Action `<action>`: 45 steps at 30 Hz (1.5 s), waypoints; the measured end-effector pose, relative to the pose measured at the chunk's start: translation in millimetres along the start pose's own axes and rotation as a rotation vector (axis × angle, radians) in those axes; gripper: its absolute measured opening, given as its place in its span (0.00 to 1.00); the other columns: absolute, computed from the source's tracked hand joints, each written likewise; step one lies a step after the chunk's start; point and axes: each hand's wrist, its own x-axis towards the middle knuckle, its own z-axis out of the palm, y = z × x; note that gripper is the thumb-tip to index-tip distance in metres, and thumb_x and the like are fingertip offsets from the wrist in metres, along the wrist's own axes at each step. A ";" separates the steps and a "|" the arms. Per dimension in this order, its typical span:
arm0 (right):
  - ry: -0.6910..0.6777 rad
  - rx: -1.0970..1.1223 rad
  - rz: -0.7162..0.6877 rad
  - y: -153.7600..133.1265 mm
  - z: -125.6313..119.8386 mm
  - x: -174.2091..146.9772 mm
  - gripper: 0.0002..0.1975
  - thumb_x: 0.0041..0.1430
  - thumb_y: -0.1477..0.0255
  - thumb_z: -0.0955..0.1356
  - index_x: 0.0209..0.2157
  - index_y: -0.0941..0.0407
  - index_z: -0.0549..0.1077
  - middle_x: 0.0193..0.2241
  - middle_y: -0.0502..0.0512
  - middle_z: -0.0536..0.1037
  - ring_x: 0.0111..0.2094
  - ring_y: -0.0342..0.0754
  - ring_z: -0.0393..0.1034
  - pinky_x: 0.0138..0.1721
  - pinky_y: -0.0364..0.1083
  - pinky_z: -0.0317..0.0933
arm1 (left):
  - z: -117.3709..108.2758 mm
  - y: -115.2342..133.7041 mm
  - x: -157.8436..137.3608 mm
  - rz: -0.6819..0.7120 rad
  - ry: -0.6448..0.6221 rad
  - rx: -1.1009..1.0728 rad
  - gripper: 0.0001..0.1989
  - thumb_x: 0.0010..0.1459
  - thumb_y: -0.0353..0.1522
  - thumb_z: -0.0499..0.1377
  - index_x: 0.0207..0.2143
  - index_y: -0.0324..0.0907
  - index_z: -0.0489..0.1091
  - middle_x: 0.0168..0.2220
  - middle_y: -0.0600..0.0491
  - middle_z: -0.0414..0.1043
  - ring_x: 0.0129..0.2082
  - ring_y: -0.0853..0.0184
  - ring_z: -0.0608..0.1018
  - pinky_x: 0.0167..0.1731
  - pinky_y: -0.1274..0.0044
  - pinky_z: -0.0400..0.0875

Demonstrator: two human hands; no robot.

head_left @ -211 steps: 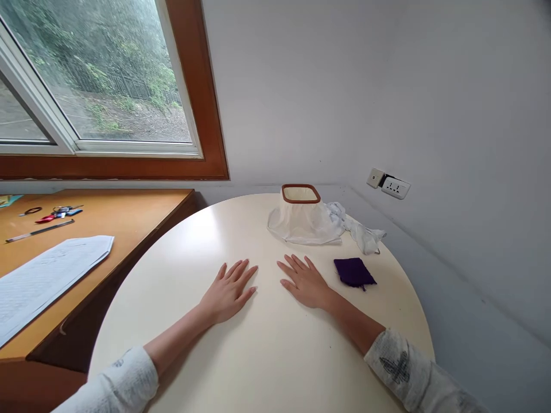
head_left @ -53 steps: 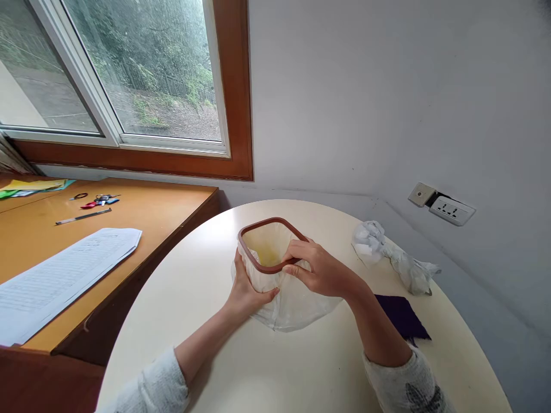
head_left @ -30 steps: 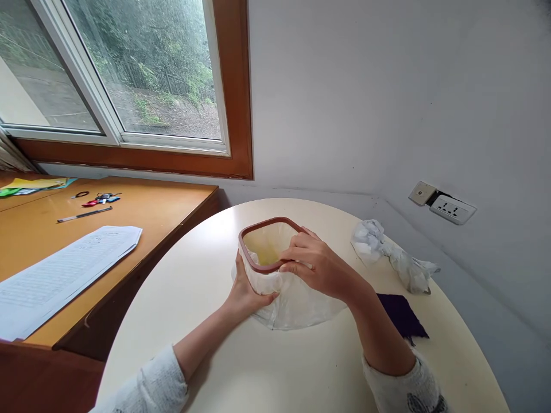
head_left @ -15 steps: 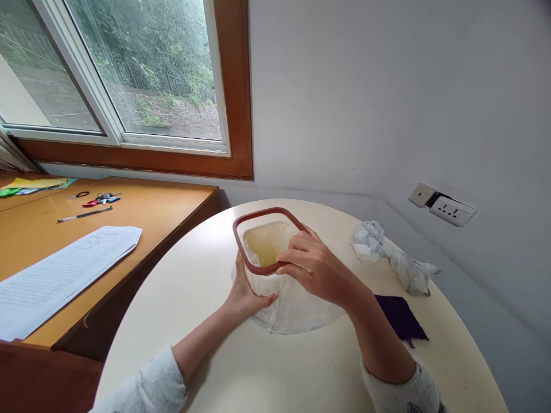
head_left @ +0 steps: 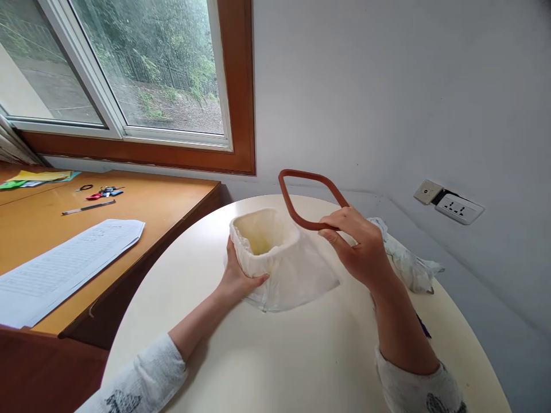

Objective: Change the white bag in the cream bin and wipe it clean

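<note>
Gripping the brown ring [head_left: 303,174] in the right hand [head_left: 360,245]; bracing the lined bin [head_left: 279,258] against the left hand [head_left: 237,281]; seemingly at the ring-off step; probably calls next for holding the bin steady.

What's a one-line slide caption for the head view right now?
Left hand grips a bag-lined bin on a table; right hand holds up a brown frame.
</note>
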 end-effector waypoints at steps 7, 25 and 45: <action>0.025 -0.012 -0.001 6.1 -4.6 -0.7 0.05 0.57 0.74 0.64 0.29 0.54 0.71 0.26 0.50 0.72 0.31 0.45 0.65 0.42 0.49 0.59 | -22.7 -11.3 18.5 0.007 0.036 0.052 0.60 0.34 0.33 0.70 0.61 0.52 0.32 0.60 0.45 0.45 0.59 0.52 0.54 0.55 0.60 0.55; -0.037 -0.009 0.038 8.6 -2.7 -1.9 0.05 0.58 0.71 0.63 0.30 0.53 0.71 0.27 0.50 0.72 0.31 0.46 0.66 0.41 0.51 0.60 | -27.1 -6.4 20.7 -0.008 0.025 0.033 0.58 0.34 0.35 0.70 0.61 0.50 0.34 0.60 0.44 0.45 0.59 0.51 0.55 0.55 0.60 0.57; -0.255 -0.252 0.127 15.4 -29.4 -5.6 0.07 0.59 0.68 0.62 0.31 0.53 0.71 0.31 0.48 0.76 0.35 0.47 0.69 0.57 0.62 0.41 | -26.8 -10.7 16.5 -0.161 -0.081 0.138 0.29 0.46 0.41 0.63 0.49 0.44 0.59 0.48 0.47 0.66 0.48 0.55 0.70 0.42 0.67 0.70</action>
